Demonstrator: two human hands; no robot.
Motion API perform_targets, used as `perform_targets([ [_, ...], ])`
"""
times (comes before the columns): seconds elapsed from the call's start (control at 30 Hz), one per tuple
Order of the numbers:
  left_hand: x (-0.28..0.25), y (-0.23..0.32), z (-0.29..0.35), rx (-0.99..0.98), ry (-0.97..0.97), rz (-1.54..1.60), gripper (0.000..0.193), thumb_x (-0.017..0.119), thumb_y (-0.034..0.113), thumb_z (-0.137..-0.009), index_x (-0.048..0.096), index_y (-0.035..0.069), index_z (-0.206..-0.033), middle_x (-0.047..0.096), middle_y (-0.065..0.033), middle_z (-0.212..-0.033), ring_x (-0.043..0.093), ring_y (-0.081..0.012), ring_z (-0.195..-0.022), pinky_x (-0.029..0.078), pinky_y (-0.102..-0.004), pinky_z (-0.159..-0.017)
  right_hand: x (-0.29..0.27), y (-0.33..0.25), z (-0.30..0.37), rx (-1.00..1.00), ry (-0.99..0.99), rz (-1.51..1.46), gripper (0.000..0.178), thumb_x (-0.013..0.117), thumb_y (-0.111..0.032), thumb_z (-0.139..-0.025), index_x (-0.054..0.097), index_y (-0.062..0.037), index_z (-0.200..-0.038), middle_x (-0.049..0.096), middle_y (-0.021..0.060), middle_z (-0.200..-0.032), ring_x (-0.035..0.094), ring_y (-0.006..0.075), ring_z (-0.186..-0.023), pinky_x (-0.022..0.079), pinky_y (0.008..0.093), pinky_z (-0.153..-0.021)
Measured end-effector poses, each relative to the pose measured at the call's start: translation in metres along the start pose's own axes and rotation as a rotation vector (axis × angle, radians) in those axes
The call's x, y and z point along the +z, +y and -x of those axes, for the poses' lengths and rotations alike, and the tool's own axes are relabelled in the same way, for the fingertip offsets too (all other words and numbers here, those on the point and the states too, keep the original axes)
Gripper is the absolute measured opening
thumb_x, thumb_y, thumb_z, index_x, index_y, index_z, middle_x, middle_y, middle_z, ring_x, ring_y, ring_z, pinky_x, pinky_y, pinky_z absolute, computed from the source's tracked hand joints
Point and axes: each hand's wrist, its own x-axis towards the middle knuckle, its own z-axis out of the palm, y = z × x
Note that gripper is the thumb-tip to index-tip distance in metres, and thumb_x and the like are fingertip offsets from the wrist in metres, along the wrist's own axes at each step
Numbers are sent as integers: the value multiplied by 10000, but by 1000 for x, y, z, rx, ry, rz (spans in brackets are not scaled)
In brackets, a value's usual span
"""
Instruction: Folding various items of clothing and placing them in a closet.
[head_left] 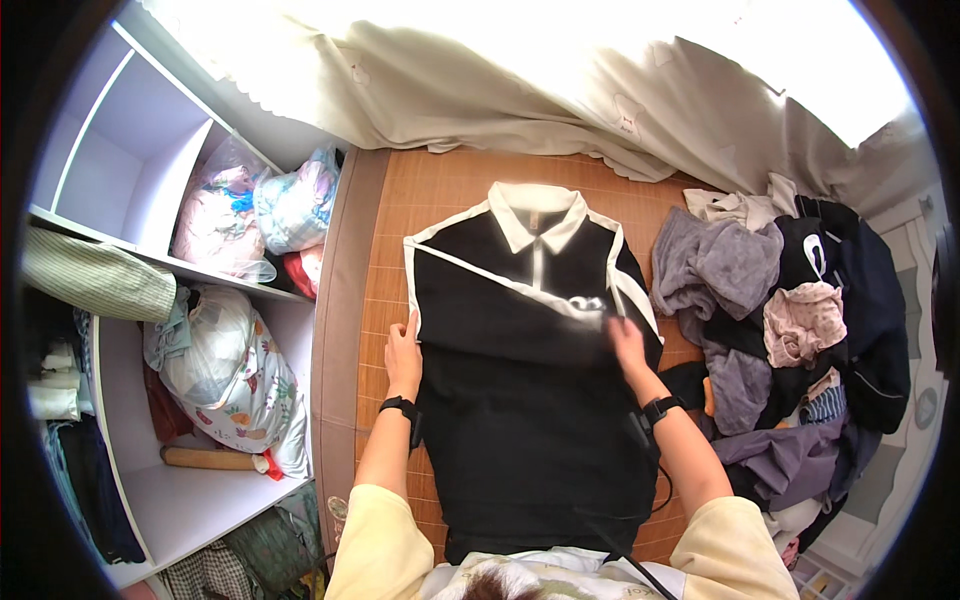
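Observation:
A black long-sleeved polo shirt [525,430] with a white collar and white trim lies front up. One of its sleeves [480,305] is folded across the chest, with a white stripe running down it at a slant. My left hand [402,352] rests at the shirt's left edge, fingers stretched out along the cloth. By the sleeve's end, at the right side of the chest, is my right hand [628,350]. Its fingers are smeared by motion, as is the white mark on the cloth beside them, so I cannot tell its grip.
The shirt lies on a brown slatted mat [440,185]. At the right is a heap of clothes, with a grey garment [715,265] and a pink piece [805,325]. White shelves [215,510] at the left hold bagged clothes [235,365]. A pale curtain [480,90] hangs along the far side.

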Motion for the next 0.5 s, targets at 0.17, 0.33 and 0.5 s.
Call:
perform_targets([
  [0.17, -8, -10, 5, -6, -99, -36, 592, 515, -62, -802, 506, 245, -1308, 518, -115, -920, 582, -325, -806, 473, -405, -704, 8, -25, 4, 250, -122, 88, 461, 624, -335, -852, 606, 98, -1009, 654, 201, -941, 623, 278, -918, 458, 364, -800],
  [0.33, -19, -9, 4, 14, -169, -101, 631, 486, -72, -790, 496, 279, -1315, 521, -126, -923, 585, -328, -821, 458, -410, -730, 2, -66, 16, -200, 199, -24, 384, 590, -291, -887, 604, 87, -948, 652, 222, -869, 633, 318, -850, 461, 376, -771],
  [0.5, -13, -16, -17, 56, -257, -2, 577, 488, -47, -770, 532, 252, -1262, 544, -143, -987, 580, -343, -892, 459, -414, -796, -18, -40, 16, -98, 26, 251, 309, 589, -248, -872, 601, 51, -948, 633, 254, -888, 616, 384, -888, 461, 402, -757],
])
